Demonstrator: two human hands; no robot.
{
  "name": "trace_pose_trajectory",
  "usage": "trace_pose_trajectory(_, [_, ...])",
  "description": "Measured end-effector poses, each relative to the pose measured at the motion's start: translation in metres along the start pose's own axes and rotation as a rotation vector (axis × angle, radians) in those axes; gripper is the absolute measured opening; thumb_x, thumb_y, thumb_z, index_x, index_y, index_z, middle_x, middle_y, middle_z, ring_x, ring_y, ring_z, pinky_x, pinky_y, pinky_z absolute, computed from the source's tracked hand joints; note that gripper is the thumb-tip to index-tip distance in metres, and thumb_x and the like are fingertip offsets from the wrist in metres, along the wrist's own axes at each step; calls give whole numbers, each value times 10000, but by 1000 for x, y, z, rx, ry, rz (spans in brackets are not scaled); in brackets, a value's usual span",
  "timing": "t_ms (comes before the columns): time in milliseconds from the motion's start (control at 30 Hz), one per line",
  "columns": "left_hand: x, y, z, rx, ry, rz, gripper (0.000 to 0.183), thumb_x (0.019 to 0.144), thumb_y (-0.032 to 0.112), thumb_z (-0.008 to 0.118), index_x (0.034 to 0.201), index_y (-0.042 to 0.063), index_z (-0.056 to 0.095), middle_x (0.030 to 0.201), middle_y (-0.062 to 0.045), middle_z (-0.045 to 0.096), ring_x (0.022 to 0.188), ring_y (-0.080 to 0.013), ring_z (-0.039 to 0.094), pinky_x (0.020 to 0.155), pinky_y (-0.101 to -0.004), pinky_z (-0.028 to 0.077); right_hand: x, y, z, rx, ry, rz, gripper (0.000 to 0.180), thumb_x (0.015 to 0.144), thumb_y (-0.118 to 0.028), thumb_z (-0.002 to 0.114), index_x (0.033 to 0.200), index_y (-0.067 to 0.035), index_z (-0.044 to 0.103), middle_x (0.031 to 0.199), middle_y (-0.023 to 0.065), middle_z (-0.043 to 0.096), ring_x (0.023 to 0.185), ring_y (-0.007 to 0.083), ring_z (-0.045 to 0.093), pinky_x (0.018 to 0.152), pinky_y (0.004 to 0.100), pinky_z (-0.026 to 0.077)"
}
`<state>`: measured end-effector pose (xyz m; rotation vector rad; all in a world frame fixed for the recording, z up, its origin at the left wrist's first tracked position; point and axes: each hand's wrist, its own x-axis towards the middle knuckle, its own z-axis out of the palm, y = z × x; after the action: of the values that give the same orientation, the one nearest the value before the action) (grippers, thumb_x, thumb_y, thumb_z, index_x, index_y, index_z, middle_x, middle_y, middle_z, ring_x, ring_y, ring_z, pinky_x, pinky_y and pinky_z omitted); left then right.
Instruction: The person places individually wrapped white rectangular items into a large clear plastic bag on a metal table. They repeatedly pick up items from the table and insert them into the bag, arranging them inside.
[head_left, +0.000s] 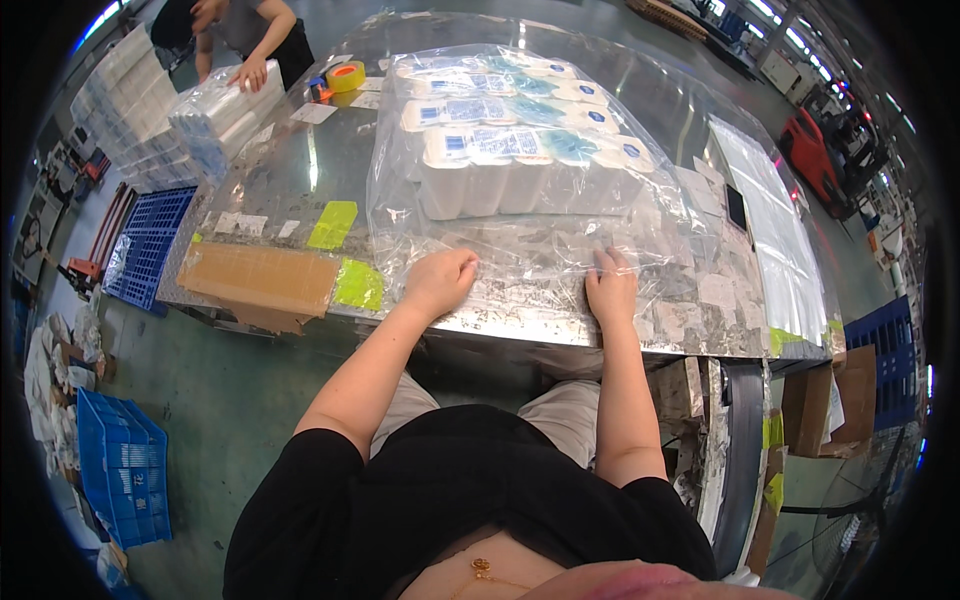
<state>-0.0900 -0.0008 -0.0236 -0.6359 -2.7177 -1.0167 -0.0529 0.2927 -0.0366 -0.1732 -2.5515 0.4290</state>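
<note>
On the metal-topped worktable lies a large clear plastic bag (525, 238) with several white multi-packs (517, 176) inside it. The packs are lined up in rows, with blue and teal printing on their top faces. My left hand (442, 281) is curled at the near edge of the bag, the film pinched at its fingertips. Farther right along that loose edge, my right hand (613, 291) has its fingers on the film, thumb against them; its grip is partly hidden. Both hands rest low, close to the table's front edge.
Left are a cardboard piece (259, 277), yellow-green tape patches (332, 225) and a tape roll (346, 76). At right lie a phone (736, 207) and stacked clear bags (776, 232). A co-worker (255, 34) handles wrapped packs (225, 112). A blue crate (124, 469) stands on the floor.
</note>
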Motion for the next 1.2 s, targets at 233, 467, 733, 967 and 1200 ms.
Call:
trace_pose_trajectory(233, [0,-1,1,11,7,6,194,846,240,532,918,107,655,855,-110,672,822,-316,628,711,-428,484,0,1,0,8,-9,-1,334,761,-136,617,1082,-49,643,1193,173,577,1091,352,530,947,450,392])
trace_pose_trajectory(467, [0,-2,2,-4,12,7,192,847,240,535,918,107,654,853,-113,671,816,-319,628,707,-429,485,0,1,0,4,-21,5,338,763,-135,614,1088,-48,642,1197,172,576,1090,353,532,946,451,394])
trace_pose_trajectory(733, [0,-1,1,-2,14,12,190,848,233,533,919,106,655,853,-112,672,815,-318,628,703,-425,486,1,3,1,5,-25,3,337,764,-140,615,1087,-48,643,1203,173,575,1094,353,532,945,451,396])
trace_pose_trajectory(967, [0,0,-1,-7,10,8,190,848,231,531,921,108,656,858,-107,673,818,-314,628,704,-421,486,1,3,1,1,-30,7,335,773,-146,611,1092,-52,641,1201,168,575,1100,350,529,953,448,391])
trace_pose_trajectory(1200, [0,-2,1,3,-5,-6,196,849,239,525,920,112,656,868,-105,673,828,-312,627,713,-421,487,0,2,1,-7,-29,14,332,774,-149,609,1090,-53,642,1198,171,575,1106,346,526,959,446,387])
